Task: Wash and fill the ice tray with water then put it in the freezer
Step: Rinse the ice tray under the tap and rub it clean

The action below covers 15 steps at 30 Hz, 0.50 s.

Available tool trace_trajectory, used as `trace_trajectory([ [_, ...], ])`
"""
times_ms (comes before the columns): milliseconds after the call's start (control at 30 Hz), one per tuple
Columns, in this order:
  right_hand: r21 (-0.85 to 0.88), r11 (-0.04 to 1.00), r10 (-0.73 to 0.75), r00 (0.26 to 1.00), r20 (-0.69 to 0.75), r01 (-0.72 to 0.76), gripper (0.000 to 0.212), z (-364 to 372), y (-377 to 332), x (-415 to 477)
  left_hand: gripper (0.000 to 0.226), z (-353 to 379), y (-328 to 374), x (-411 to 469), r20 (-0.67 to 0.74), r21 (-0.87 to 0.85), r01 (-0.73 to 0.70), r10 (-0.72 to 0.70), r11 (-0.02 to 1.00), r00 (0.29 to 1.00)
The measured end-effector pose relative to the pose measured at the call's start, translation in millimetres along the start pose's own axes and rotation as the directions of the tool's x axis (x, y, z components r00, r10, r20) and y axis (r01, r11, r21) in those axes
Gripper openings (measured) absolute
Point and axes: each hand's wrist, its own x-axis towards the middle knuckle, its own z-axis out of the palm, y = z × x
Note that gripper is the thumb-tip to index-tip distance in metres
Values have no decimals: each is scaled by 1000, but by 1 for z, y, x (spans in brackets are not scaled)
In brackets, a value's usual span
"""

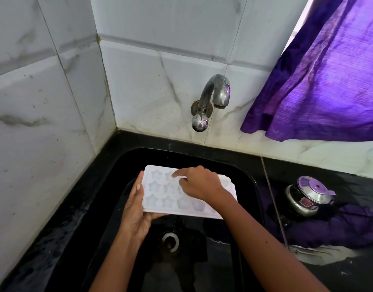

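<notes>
The person holds a white ice tray above a black sink, roughly over its middle and a little toward the back wall, with the drain showing below its near edge. The tray sits face up and nearly level, its star-shaped cells open to the camera.

The left hand grips the tray's left end: the thumb lies along the top of the left rim and the palm and fingers wrap underneath. The right hand rests on top of the tray with its fingers spread and curled down; the index finger reaches to a cell in the far row, the others press into cells nearer the middle. It is not closed around anything, only touching the tray's upper face. Its forearm crosses the tray's right end and hides the near right corner.

A metal tap comes out of the tiled back wall above the sink's far edge, with its round knob hanging beneath the spout. No stream can be made out under the spout.

A purple curtain hangs at the upper right, its hem near the back of the counter. On the black counter to the right of the sink stands a steel pot with its lid on, close to the sink's right edge. The counter's surface shines and mirrors the curtain.
</notes>
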Motion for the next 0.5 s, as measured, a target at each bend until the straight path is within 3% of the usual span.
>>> trace_trajectory([
  [300,-32,999,-18,999,47,20,40,6,-11,9,33,5,0,-1,-11,-36,-7,6,999,1000],
  [500,-104,994,-11,1000,-3,10,37,7,-8,11,31,8,-2,-2,-23,-36,-16,15,999,1000],
])
